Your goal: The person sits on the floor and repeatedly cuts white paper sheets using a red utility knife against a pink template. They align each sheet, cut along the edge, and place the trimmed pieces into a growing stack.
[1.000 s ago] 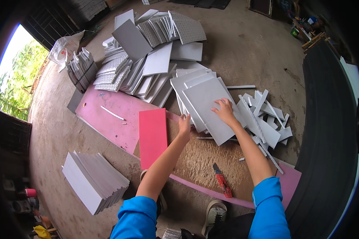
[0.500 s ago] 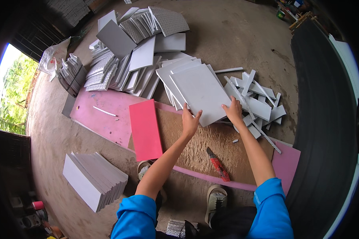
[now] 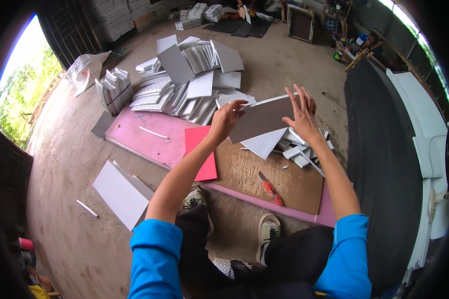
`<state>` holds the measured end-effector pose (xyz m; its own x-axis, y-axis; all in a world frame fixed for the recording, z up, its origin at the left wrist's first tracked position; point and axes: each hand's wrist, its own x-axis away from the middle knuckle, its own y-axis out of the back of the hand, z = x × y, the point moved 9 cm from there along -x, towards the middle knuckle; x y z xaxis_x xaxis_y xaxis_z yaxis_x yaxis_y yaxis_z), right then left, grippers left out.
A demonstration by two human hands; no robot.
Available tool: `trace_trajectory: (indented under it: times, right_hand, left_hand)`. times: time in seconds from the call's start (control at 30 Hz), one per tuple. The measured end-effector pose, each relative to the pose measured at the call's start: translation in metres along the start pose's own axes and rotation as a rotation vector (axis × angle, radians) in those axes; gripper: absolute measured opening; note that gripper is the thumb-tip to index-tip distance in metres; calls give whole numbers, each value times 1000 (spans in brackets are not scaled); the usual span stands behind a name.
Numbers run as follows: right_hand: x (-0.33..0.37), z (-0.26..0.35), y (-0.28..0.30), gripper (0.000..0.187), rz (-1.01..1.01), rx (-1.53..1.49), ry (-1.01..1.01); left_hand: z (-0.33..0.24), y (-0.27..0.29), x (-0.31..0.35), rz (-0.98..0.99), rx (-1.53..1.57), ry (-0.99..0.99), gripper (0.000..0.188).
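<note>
Tilted up on edge between my hands is a rectangular foam board [image 3: 262, 120], its shaded grey face toward me and a thin white edge on top. My left hand [image 3: 226, 121] grips its upper left corner. At the right end my right hand [image 3: 303, 115] holds the board, thumb on the near side and fingers spread over the edge. Under it shows the corner of another white board [image 3: 265, 143]. A red utility knife [image 3: 270, 189] lies on the scored brown board [image 3: 294, 187], nearer to me. The red panel [image 3: 204, 172] is partly behind my left forearm.
White boards [image 3: 184, 84] are heaped beyond the pink sheet [image 3: 149, 142]. White offcuts [image 3: 300, 154] lie at the right. More boards [image 3: 120, 192] stand at the left, near a thin strip [image 3: 88, 208]. Black sheeting [image 3: 384, 174] runs along the right side.
The held board has turned from lying over the pile to standing tilted, grey face toward me. My hands have risen. The view has shifted up, and the left stack looks thinner.
</note>
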<state>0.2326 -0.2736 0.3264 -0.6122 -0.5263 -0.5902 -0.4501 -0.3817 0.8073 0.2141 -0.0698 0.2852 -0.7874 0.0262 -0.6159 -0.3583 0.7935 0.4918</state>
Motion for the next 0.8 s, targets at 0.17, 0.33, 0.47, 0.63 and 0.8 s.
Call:
trace_trajectory:
  times: [0.17, 0.33, 0.47, 0.63, 0.8]
  right_hand:
    - [-15, 34, 10, 33, 433, -65, -58]
    - [9, 61, -15, 15, 334, 16, -101]
    - [29, 47, -66, 21, 411, -57, -418]
    - [76, 63, -151, 31, 403, -195, -625]
    - [144, 34, -209, 38, 459, -282, -869]
  left_hand:
    - [-65, 58, 18, 36, -165, -293, 20]
    - [-6, 110, 57, -115, -466, -20, 49]
    - [108, 115, 106, 169, -568, 398, 61]
    - [223, 61, 206, 472, -610, 674, 70]
    - [244, -2, 255, 303, -455, 980, 75]
